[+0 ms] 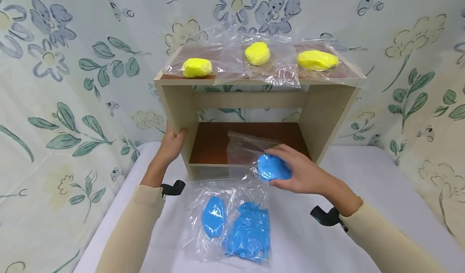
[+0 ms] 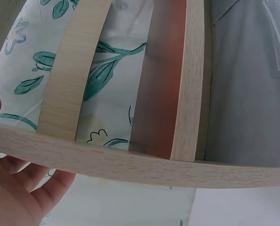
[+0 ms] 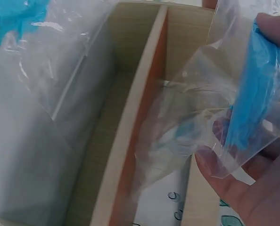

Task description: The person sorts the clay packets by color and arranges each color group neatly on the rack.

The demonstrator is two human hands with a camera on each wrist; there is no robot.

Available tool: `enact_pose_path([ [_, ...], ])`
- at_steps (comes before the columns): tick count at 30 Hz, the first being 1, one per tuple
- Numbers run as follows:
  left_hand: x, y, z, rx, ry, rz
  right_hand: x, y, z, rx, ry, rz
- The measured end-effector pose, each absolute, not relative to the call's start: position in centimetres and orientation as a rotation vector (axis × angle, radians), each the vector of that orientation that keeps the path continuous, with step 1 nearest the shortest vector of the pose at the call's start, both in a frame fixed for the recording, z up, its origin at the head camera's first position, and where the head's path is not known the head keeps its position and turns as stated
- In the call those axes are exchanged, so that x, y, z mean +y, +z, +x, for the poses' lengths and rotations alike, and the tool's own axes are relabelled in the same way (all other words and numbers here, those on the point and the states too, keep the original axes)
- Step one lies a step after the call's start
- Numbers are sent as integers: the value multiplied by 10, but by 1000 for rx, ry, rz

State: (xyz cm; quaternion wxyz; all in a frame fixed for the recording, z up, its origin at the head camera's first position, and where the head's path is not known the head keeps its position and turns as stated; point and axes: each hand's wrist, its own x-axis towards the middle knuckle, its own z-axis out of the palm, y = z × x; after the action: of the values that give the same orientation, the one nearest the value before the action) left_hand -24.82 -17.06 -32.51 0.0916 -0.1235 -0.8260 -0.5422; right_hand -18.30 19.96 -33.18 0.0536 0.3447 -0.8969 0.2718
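My left hand point(image 1: 172, 144) grips the left side panel of a small wooden shelf point(image 1: 180, 115), its thumb on the inner face and several fingers outside it in the left wrist view. With my right hand point(image 1: 301, 170) I hold a clear plastic bag with a flat blue lump point(image 1: 272, 168) inside, thumb and fingers at opposite edges of the lump. This bag hangs in front of the lower brown board point(image 1: 214, 144), and its loose plastic point(image 3: 177, 132) spreads over the board's edge in the right wrist view.
Two more clear bags with blue lumps point(image 1: 213, 217) point(image 1: 250, 230) lie on the white table point(image 1: 301, 240) before the shelf. On the top board sit three bagged yellow lumps point(image 1: 197, 67) point(image 1: 257, 53) point(image 1: 317, 60). Floral cloth point(image 1: 91, 103) hangs behind.
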Motion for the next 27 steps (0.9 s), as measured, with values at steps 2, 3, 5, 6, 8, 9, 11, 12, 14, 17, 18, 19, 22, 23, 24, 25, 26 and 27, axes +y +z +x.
enact_pose_path([
  [2,-170,-324,-247,-2451,-1615,-362,196,-337,-182,-2745,780,1051],
  [3,-170,-323,-247,-2452,-1623,-357,195,-339,-182,-2752,763,1055],
  [5,-170,-323,-248,-2449,-1635,-358,194,-341,-184,-2754,751,1066],
  [6,-170,-323,-249,-2446,-1642,-357,194,-341,-185,-2751,742,1070],
  [8,-169,-324,-249,-2438,-1652,-367,194,-343,-188,-2741,713,1073],
  [9,-169,-324,-249,-2437,-1654,-362,194,-344,-190,-2740,693,1067],
  [11,-168,-325,-248,-2442,-1658,-345,194,-348,-194,-2749,654,1051],
  [12,-168,-327,-248,-2447,-1665,-339,194,-350,-195,-2762,623,1039],
  [14,-167,-329,-246,-2462,-1674,-316,194,-352,-199,-2776,567,1024],
  [17,-166,-335,-247,-2477,-1694,-313,194,-356,-204,-2774,488,1020],
  [18,-167,-338,-249,-2472,-1700,-313,194,-357,-207,-2767,460,1017],
  [19,-168,-341,-252,-2463,-1698,-313,194,-357,-210,-2760,439,1012],
  [22,-174,-350,-262,-2432,-1659,-339,193,-357,-221,-2761,415,979],
  [23,-177,-352,-265,-2422,-1648,-345,193,-357,-224,-2769,414,964],
  [24,-179,-353,-267,-2417,-1638,-342,193,-357,-228,-2780,418,948],
  [25,-178,-349,-266,-2414,-1642,-340,193,-356,-231,-2789,425,937],
  [26,-177,-344,-264,-2417,-1643,-332,193,-356,-234,-2799,430,928],
  [27,-176,-339,-261,-2419,-1648,-323,194,-356,-237,-2807,439,918],
])
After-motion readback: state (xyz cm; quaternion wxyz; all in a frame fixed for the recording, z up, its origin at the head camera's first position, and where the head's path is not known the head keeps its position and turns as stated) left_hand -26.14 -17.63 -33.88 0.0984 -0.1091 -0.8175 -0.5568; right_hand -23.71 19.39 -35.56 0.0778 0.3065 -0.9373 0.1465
